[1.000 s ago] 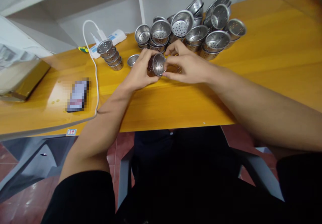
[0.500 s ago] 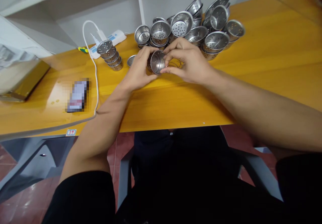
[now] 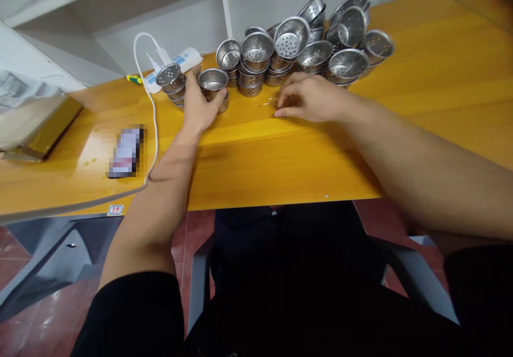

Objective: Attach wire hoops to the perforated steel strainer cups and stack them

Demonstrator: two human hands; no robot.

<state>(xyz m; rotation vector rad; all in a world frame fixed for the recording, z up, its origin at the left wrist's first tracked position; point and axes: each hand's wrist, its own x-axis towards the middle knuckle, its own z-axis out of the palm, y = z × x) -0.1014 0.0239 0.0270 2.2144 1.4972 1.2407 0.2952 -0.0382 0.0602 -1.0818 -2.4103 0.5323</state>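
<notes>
My left hand [image 3: 200, 103] is wrapped round the side of a small perforated steel cup [image 3: 212, 80], its thumb at the near right of the rim. That cup sits upright on top of another steel cup [image 3: 224, 103], partly hidden by my fingers. To the right, my right hand [image 3: 306, 98] is curled low over the table with thumb and fingertips nearly together. Thin bent wire [image 3: 269, 103] sticks out to the left of these fingertips; its other end is hidden by the hand.
Several stacked perforated cups [image 3: 256, 52] line the back of the yellow table [image 3: 256, 154]. Another stack [image 3: 171, 80] stands left of my left hand, near a white power strip [image 3: 188, 57]. A phone [image 3: 127, 151], white cable [image 3: 153, 127] and cardboard box [image 3: 36, 127] are further left.
My left hand has moved left with the cup, which now sits on the lower cup there. My right hand has come away from the cup and shifted slightly right, beside the wire.
</notes>
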